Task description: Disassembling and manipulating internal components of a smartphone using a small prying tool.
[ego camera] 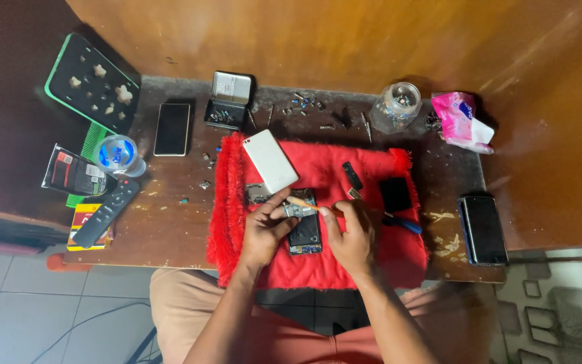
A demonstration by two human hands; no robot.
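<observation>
Covering the middle of the wooden table (pixel 170 229), a red cloth (pixel 318 259) bears an opened phone (pixel 304 232) at its centre. Resting at nine o'clock of the phone, the left hand (pixel 264 232) pinches a small circuit board (pixel 298 211). At three o'clock, the right hand (pixel 351 236) grips a thin brush (pixel 302 203), tip on the board.
</observation>
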